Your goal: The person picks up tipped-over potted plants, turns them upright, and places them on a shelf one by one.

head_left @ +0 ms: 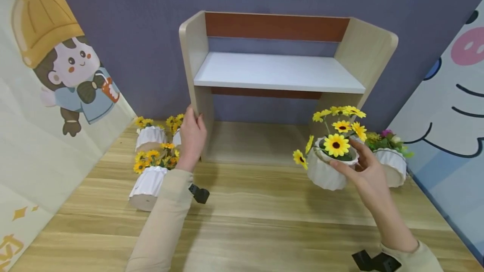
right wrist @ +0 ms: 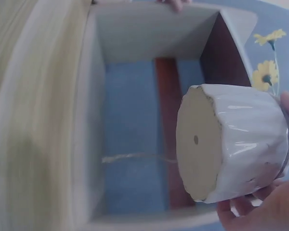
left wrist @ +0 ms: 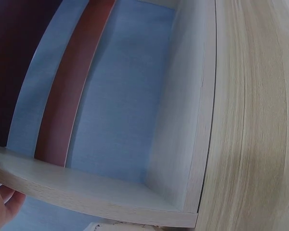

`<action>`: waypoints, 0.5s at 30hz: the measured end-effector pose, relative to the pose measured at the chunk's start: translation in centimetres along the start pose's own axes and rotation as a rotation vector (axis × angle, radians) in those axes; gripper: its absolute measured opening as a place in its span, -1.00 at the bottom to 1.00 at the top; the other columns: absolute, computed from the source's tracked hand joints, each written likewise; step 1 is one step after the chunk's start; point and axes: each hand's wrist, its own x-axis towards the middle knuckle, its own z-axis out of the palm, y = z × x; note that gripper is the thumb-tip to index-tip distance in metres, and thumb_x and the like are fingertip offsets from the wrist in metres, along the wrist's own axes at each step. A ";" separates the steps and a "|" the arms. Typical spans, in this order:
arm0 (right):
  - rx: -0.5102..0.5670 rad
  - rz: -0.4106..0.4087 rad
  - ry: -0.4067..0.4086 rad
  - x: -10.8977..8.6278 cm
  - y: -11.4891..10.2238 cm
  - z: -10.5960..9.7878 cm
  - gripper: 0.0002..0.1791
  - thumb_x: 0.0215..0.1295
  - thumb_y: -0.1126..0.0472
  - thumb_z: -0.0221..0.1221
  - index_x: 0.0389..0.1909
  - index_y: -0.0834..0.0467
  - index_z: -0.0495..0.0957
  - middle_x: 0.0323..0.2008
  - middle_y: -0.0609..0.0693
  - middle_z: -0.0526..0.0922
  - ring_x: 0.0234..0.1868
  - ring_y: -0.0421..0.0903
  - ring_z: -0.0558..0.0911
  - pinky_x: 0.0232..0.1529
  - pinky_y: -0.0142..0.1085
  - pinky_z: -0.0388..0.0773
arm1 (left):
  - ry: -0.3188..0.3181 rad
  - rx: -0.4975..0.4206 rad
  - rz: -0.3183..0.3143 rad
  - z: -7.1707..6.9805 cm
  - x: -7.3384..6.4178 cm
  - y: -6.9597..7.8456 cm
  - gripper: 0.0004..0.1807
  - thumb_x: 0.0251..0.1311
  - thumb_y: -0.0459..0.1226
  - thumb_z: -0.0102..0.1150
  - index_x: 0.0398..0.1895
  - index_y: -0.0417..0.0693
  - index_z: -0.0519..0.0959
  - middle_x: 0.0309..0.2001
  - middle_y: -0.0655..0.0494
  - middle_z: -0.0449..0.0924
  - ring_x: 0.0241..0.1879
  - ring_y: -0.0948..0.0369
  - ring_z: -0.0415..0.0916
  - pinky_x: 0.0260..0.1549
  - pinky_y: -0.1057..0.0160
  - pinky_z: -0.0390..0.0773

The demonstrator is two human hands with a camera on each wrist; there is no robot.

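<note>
My left hand [head_left: 192, 139] grips the left side panel of a small two-tier desk shelf [head_left: 277, 70], fingers curled round its front edge. In the left wrist view part of that hand shows at the panel's edge. Before the shelf's lower right corner, my right hand [head_left: 368, 175] holds a white fluted flowerpot [head_left: 328, 175] by its rim. Yellow artificial sunflowers [head_left: 336, 145] stand in the pot, some drooping over its left side. From the right wrist view the pot's flat bottom [right wrist: 197, 144] with a small centre hole is visible, lifted off the table.
Several white pots with yellow flowers [head_left: 149, 181] stand left of the shelf, partly behind my left arm. Another pot with mixed flowers [head_left: 391, 165] stands at the right. A purple wall [head_left: 124, 45] backs the wooden table [head_left: 261, 230]; cartoon-printed sheets [head_left: 34, 146] flank it.
</note>
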 end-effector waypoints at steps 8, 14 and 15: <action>0.048 -0.024 -0.019 0.9 -3.3 0.9 -0.18 0.19 0.02 0.15 0.40 0.05 -0.04 0.36 0.15 0.09 0.23 -0.01 0.24 -0.16 -0.64 0.34 | -0.013 -0.014 0.006 0.0 0.2 -0.1 -0.64 0.33 -0.28 -0.16 0.14 -0.24 0.28 -0.05 -0.23 0.47 -0.07 -0.11 0.48 -0.15 -0.02 0.54; 0.038 -0.080 -0.029 1.5 -5.5 1.4 -0.22 0.18 -0.02 0.16 0.38 -0.04 0.03 0.37 0.06 0.10 0.24 -0.01 0.25 -0.17 -0.63 0.32 | -0.002 -0.015 0.021 0.0 0.1 -0.2 -0.64 0.32 -0.30 -0.16 0.13 -0.26 0.29 -0.05 -0.24 0.47 -0.08 -0.12 0.48 -0.14 -0.04 0.53; 0.044 -0.088 -0.031 1.6 -5.9 1.5 -0.22 0.17 -0.02 0.16 0.38 -0.04 0.04 0.36 0.06 0.12 0.22 -0.02 0.26 -0.16 -0.62 0.32 | 0.003 -0.014 0.020 0.0 0.1 -0.2 -0.65 0.32 -0.30 -0.16 0.13 -0.26 0.29 -0.06 -0.24 0.47 -0.08 -0.12 0.48 -0.14 -0.04 0.53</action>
